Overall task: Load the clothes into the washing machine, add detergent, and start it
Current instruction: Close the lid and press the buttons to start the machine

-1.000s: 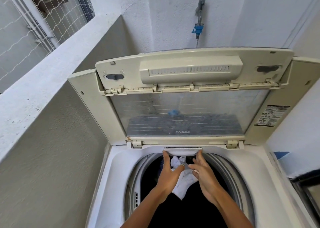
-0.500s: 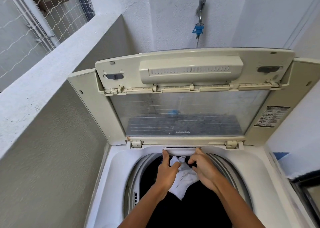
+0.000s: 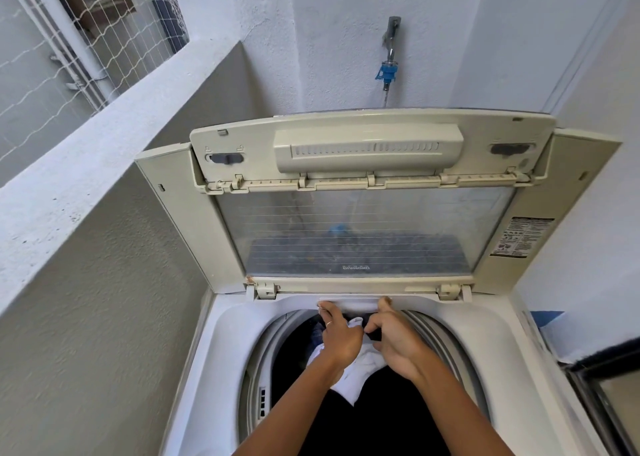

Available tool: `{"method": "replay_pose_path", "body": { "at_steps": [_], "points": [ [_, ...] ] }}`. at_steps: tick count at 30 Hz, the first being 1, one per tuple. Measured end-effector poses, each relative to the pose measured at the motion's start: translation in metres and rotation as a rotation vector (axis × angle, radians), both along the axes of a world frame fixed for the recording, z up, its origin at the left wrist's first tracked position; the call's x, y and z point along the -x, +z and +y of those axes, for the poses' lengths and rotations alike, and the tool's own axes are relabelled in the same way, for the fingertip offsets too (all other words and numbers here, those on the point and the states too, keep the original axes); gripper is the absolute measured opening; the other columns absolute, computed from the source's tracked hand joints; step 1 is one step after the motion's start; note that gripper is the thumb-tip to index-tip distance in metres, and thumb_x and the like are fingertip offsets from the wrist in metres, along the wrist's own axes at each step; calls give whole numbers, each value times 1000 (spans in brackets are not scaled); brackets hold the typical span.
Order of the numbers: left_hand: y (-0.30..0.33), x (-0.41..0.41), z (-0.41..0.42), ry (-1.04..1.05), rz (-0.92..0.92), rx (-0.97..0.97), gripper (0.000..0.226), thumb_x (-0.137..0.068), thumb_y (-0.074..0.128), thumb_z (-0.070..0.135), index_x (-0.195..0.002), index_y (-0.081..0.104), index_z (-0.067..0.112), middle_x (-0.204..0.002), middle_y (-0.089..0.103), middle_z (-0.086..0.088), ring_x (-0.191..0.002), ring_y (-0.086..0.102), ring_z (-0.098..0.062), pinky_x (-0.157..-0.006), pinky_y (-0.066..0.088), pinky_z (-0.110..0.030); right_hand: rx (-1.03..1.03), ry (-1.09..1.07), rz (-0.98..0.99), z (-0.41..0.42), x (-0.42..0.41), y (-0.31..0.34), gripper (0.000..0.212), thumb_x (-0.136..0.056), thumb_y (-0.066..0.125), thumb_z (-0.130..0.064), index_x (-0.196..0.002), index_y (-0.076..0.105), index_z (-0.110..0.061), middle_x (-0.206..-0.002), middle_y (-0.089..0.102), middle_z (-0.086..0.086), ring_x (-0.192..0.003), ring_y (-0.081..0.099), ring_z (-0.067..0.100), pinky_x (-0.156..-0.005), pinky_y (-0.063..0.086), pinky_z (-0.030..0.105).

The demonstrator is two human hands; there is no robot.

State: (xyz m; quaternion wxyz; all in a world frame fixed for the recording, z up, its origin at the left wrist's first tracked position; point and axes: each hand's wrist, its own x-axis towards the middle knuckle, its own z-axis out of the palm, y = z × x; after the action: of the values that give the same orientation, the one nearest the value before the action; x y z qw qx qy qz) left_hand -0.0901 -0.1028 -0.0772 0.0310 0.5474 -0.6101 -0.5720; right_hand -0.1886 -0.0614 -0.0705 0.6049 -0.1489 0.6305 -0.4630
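The cream-coloured top-loading washing machine [image 3: 221, 369] is standing with its folding, clear-panelled lid [image 3: 360, 233] raised upright against the back, and dark clothes [image 3: 381, 421] with a white garment [image 3: 360, 372] on top are already lying inside the round steel drum, so loading is looking largely done. Detergent and starting are, by my judgement, still remaining. The left hand [image 3: 341, 337] and right hand [image 3: 394, 337] are reaching to the far rim of the opening, fingertips curling onto a narrow white plastic drawer front [image 3: 353, 303] just under the lid hinge, probably the detergent tray. Both hands are gripping its edge with bent fingers. The drawer's long axis is running left to right, its face pointing toward the person.
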Motion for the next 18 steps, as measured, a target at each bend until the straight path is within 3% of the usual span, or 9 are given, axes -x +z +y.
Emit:
{"method": "replay_pose_path", "body": {
  "at_steps": [2,4,6,8,10,11,14,16,18],
  "points": [
    [-4,-2,2,4,-11,22,88,-93,40,16,-142,-34,23,-155,-28,2,-146,12,-33,-112,33,-45,4,-23,16,4,-1,4,85,-78,40,7,-150,9,-26,-147,27,-2,-121,41,15,-92,31,31],
    [-7,-7,3,1,-5,17,90,-92,40,13,-142,-32,27,-156,-25,5,-146,12,-34,-113,31,-48,21,-39,57,10,-2,8,79,-83,35,11,-152,12,-21,-141,44,2,-97,53,13,-84,36,28],
    [-5,-14,2,0,-6,16,87,-91,40,11,-146,-26,29,-159,-16,3,-144,17,-34,-112,32,-45,17,-63,95,18,-2,9,72,-86,35,12,-150,21,-19,-134,53,5,-94,56,16,-76,41,26],
    [-5,-23,1,16,-2,64,79,-93,40,11,-151,-12,26,-161,-3,-1,-142,26,-31,-96,45,-24,21,-90,136,26,-2,8,68,-90,37,11,-149,23,-20,-134,53,12,-82,56,15,-61,44,20],
    [-3,-33,-2,42,2,143,65,-94,41,9,-153,15,18,-161,3,-4,-137,33,-19,-71,41,-10,15,-80,192,32,-4,8,64,-92,40,8,-147,27,-20,-131,52,6,-80,54,14,-56,43,17],
    [-2,-38,-1,58,9,187,56,-93,43,8,-148,31,16,-160,9,-6,-133,37,-15,-74,39,-7,10,-62,206,36,-6,7,62,-91,42,7,-146,29,-18,-128,51,2,-81,54,13,-55,44,15],
    [3,-48,7,96,72,266,37,-87,48,6,-120,61,20,-146,38,-10,-126,47,-17,-100,38,-21,42,-1,204,49,-16,6,46,-91,46,5,-134,49,-11,-126,57,7,-96,58,17,-75,50,19],
    [4,-52,16,93,111,298,30,-84,50,8,-104,64,25,-129,54,-7,-110,57,-12,-100,45,-29,84,43,253,58,-24,6,26,-93,51,-6,-108,69,-18,-122,64,7,-109,59,19,-97,47,33],
    [13,-55,28,73,147,373,28,-78,49,16,-98,63,31,-118,60,0,-105,58,-9,-97,48,-32,106,64,312,66,-33,16,18,-93,55,-14,-94,72,-22,-107,70,3,-105,62,18,-96,46,33]
  ]
}}
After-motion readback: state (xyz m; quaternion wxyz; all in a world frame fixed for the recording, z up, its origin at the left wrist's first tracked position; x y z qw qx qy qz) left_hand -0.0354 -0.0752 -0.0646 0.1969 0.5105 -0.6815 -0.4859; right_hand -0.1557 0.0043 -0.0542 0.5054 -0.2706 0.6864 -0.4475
